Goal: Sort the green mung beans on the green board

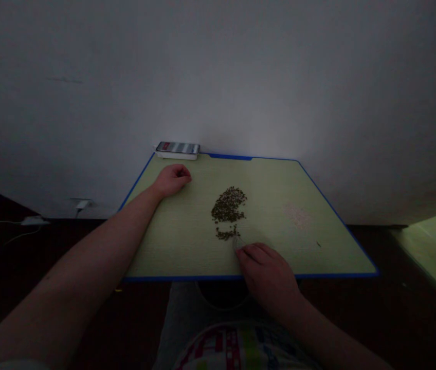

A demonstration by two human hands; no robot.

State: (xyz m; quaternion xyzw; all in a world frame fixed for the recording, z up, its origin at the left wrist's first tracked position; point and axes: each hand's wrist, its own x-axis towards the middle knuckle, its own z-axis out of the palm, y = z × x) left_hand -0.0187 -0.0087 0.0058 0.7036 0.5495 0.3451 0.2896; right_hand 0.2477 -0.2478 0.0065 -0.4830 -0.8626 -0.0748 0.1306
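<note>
"Where are the dark bits point(228, 206)?"

"They are heaped near the middle of the surface point(264, 180), with a small row point(224, 235) just nearer. A pale thing point(237, 243) is pinched by the right hand point(266, 268) beside it."

"And the left hand point(171, 181)?"

"It is curled; whether anything is held cannot be told."

"What could go wrong?"

"If bumped hard, bits could be spilled off the near edge point(202, 278)."

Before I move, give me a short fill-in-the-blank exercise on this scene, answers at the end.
1. The pale scatter lies to the ____ of the dark pile.
2. The table has ____ edging.
3. The phone is at the table's far ____ corner.
4. The right hand is ____ from the wall than the left hand.

Missing words: right; blue; left; farther.
</note>
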